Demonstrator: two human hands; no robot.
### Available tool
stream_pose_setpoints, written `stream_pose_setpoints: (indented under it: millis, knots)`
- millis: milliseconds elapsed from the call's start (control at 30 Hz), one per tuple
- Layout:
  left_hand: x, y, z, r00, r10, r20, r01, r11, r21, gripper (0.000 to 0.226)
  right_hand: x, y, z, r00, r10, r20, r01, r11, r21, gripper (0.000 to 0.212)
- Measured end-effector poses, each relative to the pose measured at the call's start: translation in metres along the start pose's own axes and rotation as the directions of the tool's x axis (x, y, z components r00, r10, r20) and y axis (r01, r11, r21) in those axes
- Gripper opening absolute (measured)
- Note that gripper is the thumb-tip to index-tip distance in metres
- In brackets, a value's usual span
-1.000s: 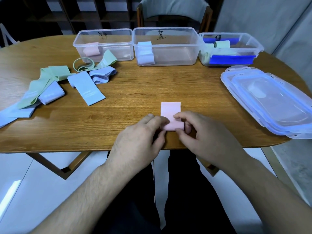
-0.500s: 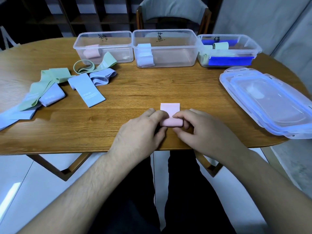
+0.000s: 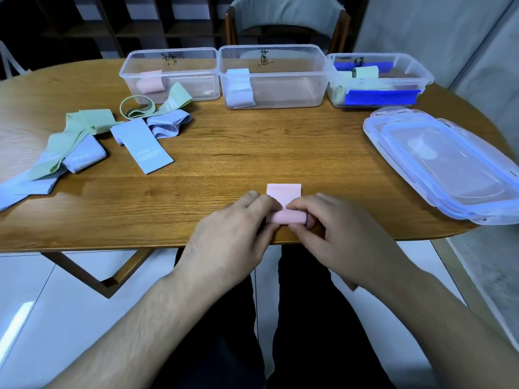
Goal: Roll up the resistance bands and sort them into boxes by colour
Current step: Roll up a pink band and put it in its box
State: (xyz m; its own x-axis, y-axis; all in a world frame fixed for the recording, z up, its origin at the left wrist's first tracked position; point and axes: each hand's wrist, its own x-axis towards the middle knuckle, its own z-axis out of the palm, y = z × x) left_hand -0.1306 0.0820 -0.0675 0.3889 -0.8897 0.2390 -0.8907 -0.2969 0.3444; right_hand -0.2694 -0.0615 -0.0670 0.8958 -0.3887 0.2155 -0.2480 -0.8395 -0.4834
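Observation:
A pink band [image 3: 283, 192] lies near the table's front edge, its near end rolled into a tube. My left hand [image 3: 236, 237] and my right hand [image 3: 334, 234] both pinch that roll from either side. Three clear boxes stand at the back: the left box [image 3: 196, 88] holds a pink roll [image 3: 150, 82], the middle box [image 3: 292, 88] holds blue rolls [image 3: 238, 88], the right box [image 3: 407, 71] holds green rolls [image 3: 365, 72]. Loose green bands [image 3: 84, 127] and blue bands [image 3: 146, 148] lie at the left.
A stack of clear lids with blue rims [image 3: 449, 167] lies at the right, reaching the table edge. A chair [image 3: 286, 21] stands behind the boxes. The wooden table [image 3: 266, 141] is bare between the boxes and my hands.
The roll has grown and moved away from me over the flat pink strip, which now shows shorter. Both hands have shifted forward with it.

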Motion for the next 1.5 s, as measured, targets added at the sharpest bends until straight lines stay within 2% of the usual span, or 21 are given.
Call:
stream_pose_setpoints:
  millis: [633, 733, 833, 967, 1133, 1500]
  knots:
    - [-0.010, 0.007, -0.005, 0.997, -0.055, 0.056, 0.055, 0.998, 0.006, 0.032, -0.016, 0.000, 0.001, 1.000, 0.017, -0.008, -0.016, 0.999, 0.038, 0.024]
    - [-0.010, 0.008, -0.004, 0.999, -0.050, 0.020, 0.050, 0.999, -0.012, 0.039, -0.015, -0.001, 0.001, 0.999, 0.029, -0.026, -0.028, 0.999, 0.030, 0.022]
    - [-0.011, 0.006, -0.004, 0.999, -0.041, -0.009, 0.041, 0.999, -0.035, 0.033, -0.011, 0.000, 0.000, 0.999, 0.045, -0.015, -0.045, 0.999, 0.010, 0.025]
    - [-0.008, 0.001, 0.000, 0.998, -0.057, 0.012, 0.058, 0.998, -0.026, 0.027, -0.007, -0.001, -0.001, 0.998, 0.050, -0.027, -0.050, 0.999, 0.014, 0.029]
    - [0.000, 0.001, -0.002, 0.996, -0.075, 0.038, 0.077, 0.995, -0.056, 0.028, -0.004, 0.000, -0.003, 0.999, 0.041, -0.008, -0.041, 0.999, -0.009, 0.020]
    - [0.000, 0.000, 0.002, 0.999, -0.040, -0.015, 0.039, 0.998, -0.045, 0.035, 0.005, 0.001, -0.004, 0.997, 0.071, -0.016, -0.071, 0.996, -0.046, 0.023]
